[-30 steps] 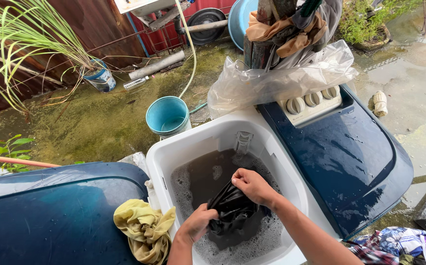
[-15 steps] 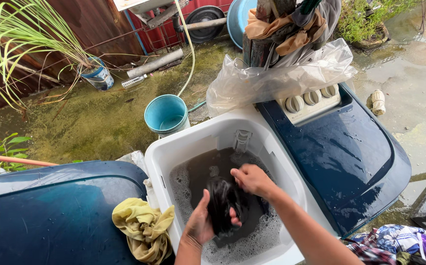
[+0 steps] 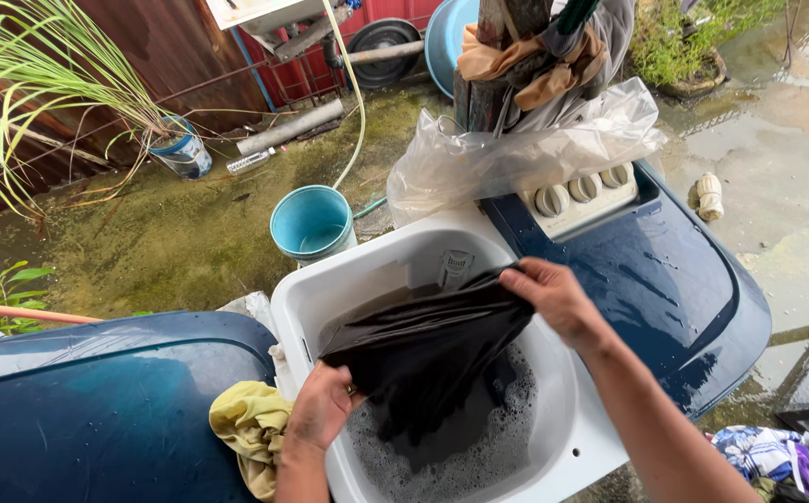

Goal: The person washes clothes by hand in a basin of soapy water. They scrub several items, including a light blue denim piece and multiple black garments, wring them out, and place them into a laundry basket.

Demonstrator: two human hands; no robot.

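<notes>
A crumpled yellow cloth (image 3: 254,433) lies on the dark blue plastic lid (image 3: 97,410) just to the outer side of the left hand (image 3: 323,410). That hand is closed in a fist on the near corner of a wet black garment (image 3: 428,349), held at the front rim of the white plastic wash tub (image 3: 553,447). The garment is stretched taut across to the right hand (image 3: 558,300), whose fingers are pinched shut on the far corner, raised above the tub's right edge. The lower part of the cloth hangs into the grey soapy water (image 3: 479,456) beneath both hands (most of it is lifted clear).

Spreading of this kind is judged best done with both corners gripped firmly and the fabric kept over the tub, so that drips fall back into the suds and not onto the lid.

Beyond the left hand a round teal bucket (image 3: 312,222) stands on the mossy ground. Beyond the right hand a clear plastic sheet (image 3: 516,149) is draped over the cream control knobs (image 3: 581,191).
</notes>
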